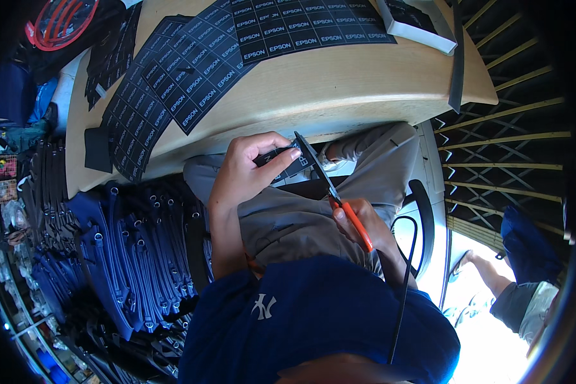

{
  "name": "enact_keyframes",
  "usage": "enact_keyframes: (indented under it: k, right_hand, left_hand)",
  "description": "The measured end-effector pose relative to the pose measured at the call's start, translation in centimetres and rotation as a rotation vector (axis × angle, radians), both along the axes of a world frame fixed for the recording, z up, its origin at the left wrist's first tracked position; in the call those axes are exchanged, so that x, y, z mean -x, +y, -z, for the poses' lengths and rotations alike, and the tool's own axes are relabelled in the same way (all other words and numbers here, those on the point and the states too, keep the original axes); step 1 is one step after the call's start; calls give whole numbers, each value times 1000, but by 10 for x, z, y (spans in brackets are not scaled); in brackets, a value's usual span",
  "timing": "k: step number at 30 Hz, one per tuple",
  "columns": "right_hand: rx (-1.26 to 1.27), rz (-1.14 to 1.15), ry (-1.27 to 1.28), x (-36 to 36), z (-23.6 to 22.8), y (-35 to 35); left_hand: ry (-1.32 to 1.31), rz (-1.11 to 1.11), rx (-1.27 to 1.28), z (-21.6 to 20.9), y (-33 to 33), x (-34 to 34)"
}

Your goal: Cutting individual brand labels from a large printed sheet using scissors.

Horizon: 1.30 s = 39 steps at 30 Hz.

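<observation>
Above my lap, my left hand [246, 168] pinches a small black printed label strip [289, 163] between thumb and fingers. My right hand [363, 221] grips the orange handles of a pair of scissors [318, 165]. The dark blades point up and left, right beside the strip's right edge; whether they touch it I cannot tell. On the wooden table ahead lie several black sheets [192, 70] printed with white label grids, overlapping toward the left. Another printed sheet [313, 25] lies flat at the far middle.
A white open box [422, 25] with dark pieces stands at the table's far right. A small black piece [98, 150] sits at the left edge. Many blue straps with metal rings [131, 249] hang at my left. A folding lattice gate [502, 137] and another person's leg [489, 272] are at right.
</observation>
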State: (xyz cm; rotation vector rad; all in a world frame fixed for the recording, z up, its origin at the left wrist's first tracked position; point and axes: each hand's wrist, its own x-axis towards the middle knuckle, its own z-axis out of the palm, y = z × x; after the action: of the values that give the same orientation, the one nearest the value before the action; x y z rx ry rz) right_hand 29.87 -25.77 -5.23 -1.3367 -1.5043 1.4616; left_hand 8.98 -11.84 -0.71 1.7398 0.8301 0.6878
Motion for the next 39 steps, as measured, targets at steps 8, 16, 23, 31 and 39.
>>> enact_keyframes:
  k: [8, 16, 23, 31, 39]
  right_hand:
    - [108, 77, 193, 3, 5, -4]
    - [-48, -78, 201, -4, 9, 2]
    - [-27, 88, 274, 6, 5, 2]
    - [28, 437, 314, 20, -13, 31]
    - [-198, 515, 293, 1, -28, 60]
  left_hand:
    - [27, 13, 35, -5, 0, 0]
    - [21, -3, 99, -1, 1, -2]
    - [53, 81, 128, -1, -2, -6]
    - [-23, 225, 103, 15, -12, -27]
    - [120, 94, 379, -10, -12, -9]
